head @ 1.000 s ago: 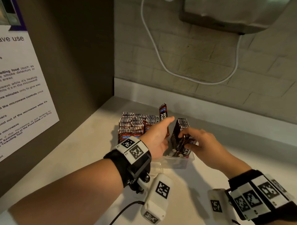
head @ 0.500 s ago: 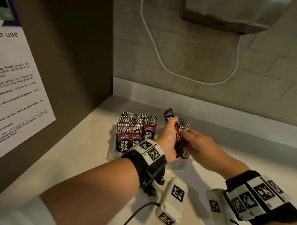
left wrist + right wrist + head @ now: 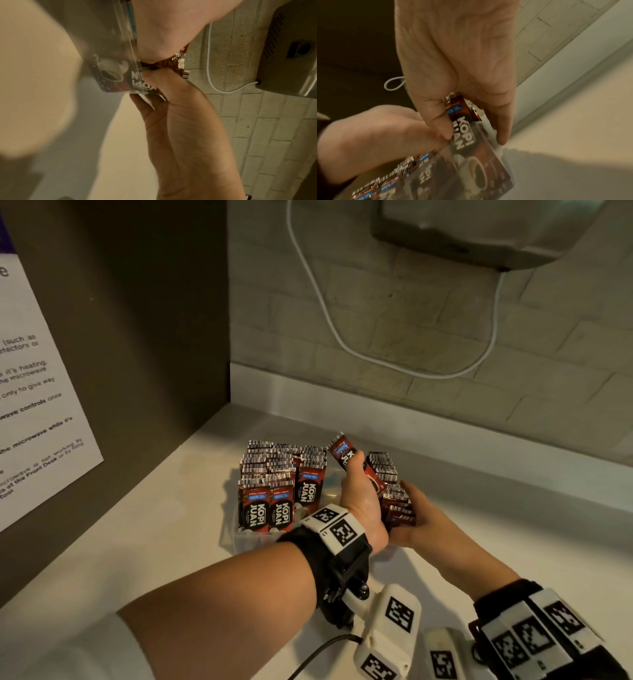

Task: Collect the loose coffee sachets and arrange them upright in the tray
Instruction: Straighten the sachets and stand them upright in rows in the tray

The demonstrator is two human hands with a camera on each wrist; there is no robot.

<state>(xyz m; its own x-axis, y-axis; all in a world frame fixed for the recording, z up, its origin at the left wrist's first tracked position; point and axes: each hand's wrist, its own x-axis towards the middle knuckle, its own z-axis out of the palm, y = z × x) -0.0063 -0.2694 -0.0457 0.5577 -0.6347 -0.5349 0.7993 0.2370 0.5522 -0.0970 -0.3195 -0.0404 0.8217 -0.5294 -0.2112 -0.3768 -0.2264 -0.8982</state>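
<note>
tray (image 3: 236, 537) clear, 1, holds upright sachet rows, uncountable | left hand (image 3: 359, 501) pinches 1 tilted sachet (image 3: 342, 451) at tray's 1 o'clock | right hand (image 3: 416, 517) fingers clamped on sachet bundle (image 3: 397, 508), 3 o'clock

"KOPI JUAN" and "100%" on the sachets (image 3: 281, 501) in the tray (image 3: 239, 537), "microwave controls", "Front Desk" on the notice (image 3: 41, 405) left of tray

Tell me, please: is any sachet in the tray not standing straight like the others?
Yes. The sachet that the left hand grips leans toward the left rows, sticking up above them. The right-side stack, held by the right hand, also tilts and looks uneven.
</note>
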